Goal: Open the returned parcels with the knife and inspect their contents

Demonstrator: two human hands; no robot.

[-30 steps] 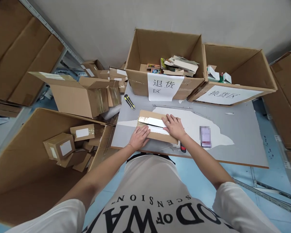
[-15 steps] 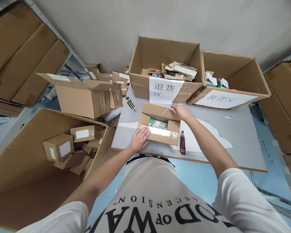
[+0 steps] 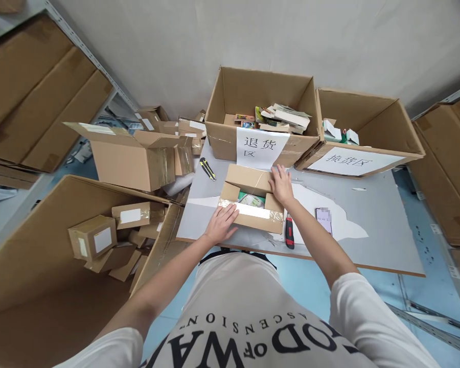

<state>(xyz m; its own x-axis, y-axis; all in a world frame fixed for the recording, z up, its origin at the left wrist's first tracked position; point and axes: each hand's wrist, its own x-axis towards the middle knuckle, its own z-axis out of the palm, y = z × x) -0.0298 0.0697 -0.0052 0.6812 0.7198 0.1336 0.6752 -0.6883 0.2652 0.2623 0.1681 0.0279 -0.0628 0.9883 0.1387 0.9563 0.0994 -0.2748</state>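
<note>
Box (image 3: 258, 225) sits on the grey table (image 3: 387, 220) with its top open, something green and white (image 3: 253, 200) inside. Left hand (image 3: 220, 224) has its fingers lying flat on the near flap (image 3: 253, 210), not gripping; right hand (image 3: 281, 185) has fingers spread loosely over the far flap (image 3: 249, 177) at its right end, nothing clenched. My worry: lift off and a flap might flop back over the contents. Also, the red-and-black cutter (image 3: 289, 234) lies just beside it near the edge, so a sideways shove could knock it off.
</note>
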